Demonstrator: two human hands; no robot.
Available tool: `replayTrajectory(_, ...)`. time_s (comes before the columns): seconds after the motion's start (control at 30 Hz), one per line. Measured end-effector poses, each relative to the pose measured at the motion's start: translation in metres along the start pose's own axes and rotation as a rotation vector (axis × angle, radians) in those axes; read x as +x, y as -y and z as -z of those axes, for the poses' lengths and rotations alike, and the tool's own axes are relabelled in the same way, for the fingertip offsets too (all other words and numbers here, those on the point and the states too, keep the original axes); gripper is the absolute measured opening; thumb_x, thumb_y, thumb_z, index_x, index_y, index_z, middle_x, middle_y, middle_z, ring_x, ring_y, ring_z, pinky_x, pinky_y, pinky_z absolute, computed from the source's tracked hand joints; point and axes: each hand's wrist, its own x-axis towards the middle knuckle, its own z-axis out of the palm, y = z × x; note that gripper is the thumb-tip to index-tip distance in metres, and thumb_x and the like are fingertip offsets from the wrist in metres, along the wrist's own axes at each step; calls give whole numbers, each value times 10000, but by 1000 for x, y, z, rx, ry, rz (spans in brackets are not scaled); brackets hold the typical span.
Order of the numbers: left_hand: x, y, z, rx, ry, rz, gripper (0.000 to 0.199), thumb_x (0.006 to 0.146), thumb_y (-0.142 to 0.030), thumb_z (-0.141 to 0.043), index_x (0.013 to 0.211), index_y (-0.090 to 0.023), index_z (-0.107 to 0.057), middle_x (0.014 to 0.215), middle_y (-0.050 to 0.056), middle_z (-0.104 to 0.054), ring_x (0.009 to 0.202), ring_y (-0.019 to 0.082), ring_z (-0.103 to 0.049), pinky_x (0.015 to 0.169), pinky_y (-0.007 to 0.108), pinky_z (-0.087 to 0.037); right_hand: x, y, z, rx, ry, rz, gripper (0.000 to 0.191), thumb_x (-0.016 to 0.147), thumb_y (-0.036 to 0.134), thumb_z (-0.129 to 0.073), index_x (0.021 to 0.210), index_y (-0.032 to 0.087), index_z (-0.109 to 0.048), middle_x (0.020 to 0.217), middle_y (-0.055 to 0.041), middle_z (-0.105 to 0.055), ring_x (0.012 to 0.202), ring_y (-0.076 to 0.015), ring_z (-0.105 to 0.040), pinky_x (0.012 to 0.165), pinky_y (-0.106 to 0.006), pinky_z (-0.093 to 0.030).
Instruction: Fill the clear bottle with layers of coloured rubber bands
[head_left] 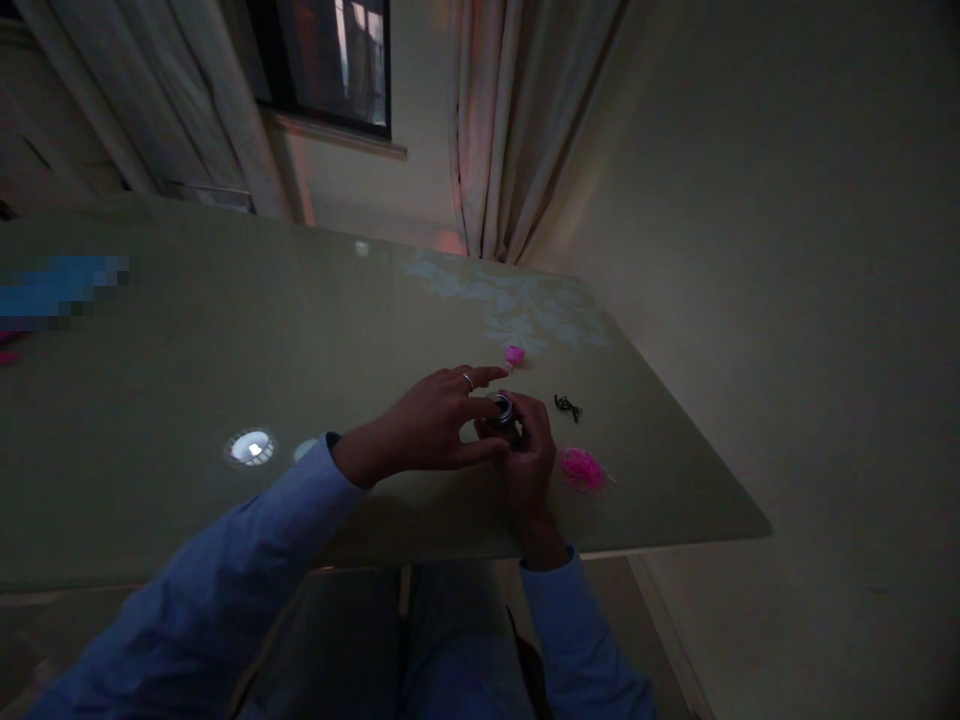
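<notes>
A small dark jar (500, 412) with a shiny rim stands in the grip of my right hand (531, 445), whose fingers wrap round its side. My left hand (442, 420), wearing a ring, reaches across from the left with fingers spread. One of its fingers touches the jar's mouth, and the thumb lies along the near side. The jar's contents are too dark to make out. Just beyond my left fingertips lies a small pink piece (514, 355). To the right of my right hand are a bundle of thin black strands (568, 407) and a pile of pink strands (583, 469).
The pale glossy table (660, 470) ends at a corner on the right, close to the wall (810, 300). A blurred blue item (60, 288) lies at the far left, with something pink (10, 357) beside it. Curtains (491, 130) hang behind.
</notes>
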Motion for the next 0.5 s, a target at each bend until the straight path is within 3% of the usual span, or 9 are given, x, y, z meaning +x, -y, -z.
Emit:
replayTrajectory(0.2, 8, -8, -3, 18, 50, 72, 337, 890, -511, -684, 960, -186, -738, 1510, 185, -522, 1333, 369, -561, 1041, 535, -503, 2, 1, 1, 48, -14, -13, 321, 825, 330, -790, 1124, 273, -688, 1066, -42, -613, 968, -196, -642, 816, -362, -581)
replayTrajectory(0.3, 10, -5, -4, -32, 51, 52, 278, 905, -449, -679, 970, -185, -734, 1493, 175, -543, 1377, 345, -528, 1058, 501, -501, 3, -2, 1, 84, -15, -29, 357, 799, 327, -817, 1127, 276, -688, 1060, -37, -613, 958, -195, -644, 813, -369, -587)
replayTrajectory(0.5, 7, 4, 0, -128, -102, -37, 196, 923, -305, -663, 1059, -185, -738, 1464, 155, -572, 1319, 283, -583, 1064, 440, -514, 2, -6, 1, 166, 3, -93, 408, 811, 431, -796, 1157, 249, -680, 1108, -71, -624, 986, -210, -660, 825, -376, -604)
